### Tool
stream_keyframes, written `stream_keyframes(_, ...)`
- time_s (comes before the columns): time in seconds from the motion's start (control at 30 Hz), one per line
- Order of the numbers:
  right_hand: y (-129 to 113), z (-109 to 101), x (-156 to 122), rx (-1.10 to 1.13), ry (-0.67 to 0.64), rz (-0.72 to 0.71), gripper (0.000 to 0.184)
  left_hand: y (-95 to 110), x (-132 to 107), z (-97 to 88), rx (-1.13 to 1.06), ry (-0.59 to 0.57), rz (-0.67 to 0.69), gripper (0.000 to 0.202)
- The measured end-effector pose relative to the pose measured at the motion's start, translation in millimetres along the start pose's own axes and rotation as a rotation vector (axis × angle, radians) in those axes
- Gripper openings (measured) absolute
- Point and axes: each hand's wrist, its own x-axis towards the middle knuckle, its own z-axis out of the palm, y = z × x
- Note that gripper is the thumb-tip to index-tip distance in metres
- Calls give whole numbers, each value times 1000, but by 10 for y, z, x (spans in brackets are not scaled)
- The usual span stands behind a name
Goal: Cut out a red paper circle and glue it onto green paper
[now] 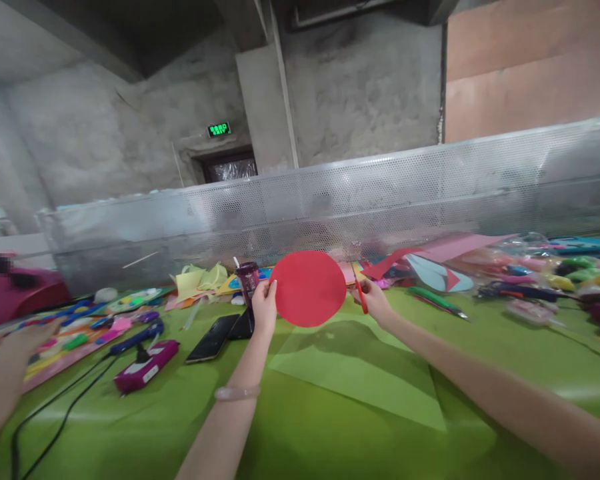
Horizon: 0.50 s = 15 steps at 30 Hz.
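My left hand (265, 305) is closed on the left edge of a round red sheet of paper (309, 288), held up above the table. At the right, my right hand (375, 301) grips a pair of scissors (363, 298) with red handles; the blades point up, just right of the red disc and apart from it. Beneath them a light green paper sheet (350, 373) lies on the green tabletop (300, 443). Behind my right hand is a red paper offcut (393, 265).
A dark drink cup (247, 283) with a straw stands behind a black phone (214, 339). Left are a magenta power strip (147, 367), black cables and another person's arm (5, 380). A green-handled cutter (437, 301) lies right. A perforated metal panel (330, 203) bounds the back.
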Motion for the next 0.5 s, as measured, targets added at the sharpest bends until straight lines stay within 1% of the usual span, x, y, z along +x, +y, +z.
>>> stream_keyframes(0.1,-20,-109,31,-196,40,-24,8,-60,11,10,51,-44,3,27)
stream_keyframes(0.2,-176,-224,46,-421,22,-90,5,-108,5,28,100,-107,3,23)
stream_keyframes(0.27,-388,-281,11,-559,-42,-146,4,-125,-4,38,132,-150,7,22)
stream_keyframes(0.33,-663,-321,-92,-677,-133,-209,6,-130,-14,45,162,-200,12,21)
stream_keyframes(0.43,-1062,-365,-391,-776,-288,-337,8,-126,-29,50,197,-256,19,20)
stream_keyframes(0.5,-1216,-394,-631,-776,-387,-431,13,-126,-36,47,209,-279,21,20)
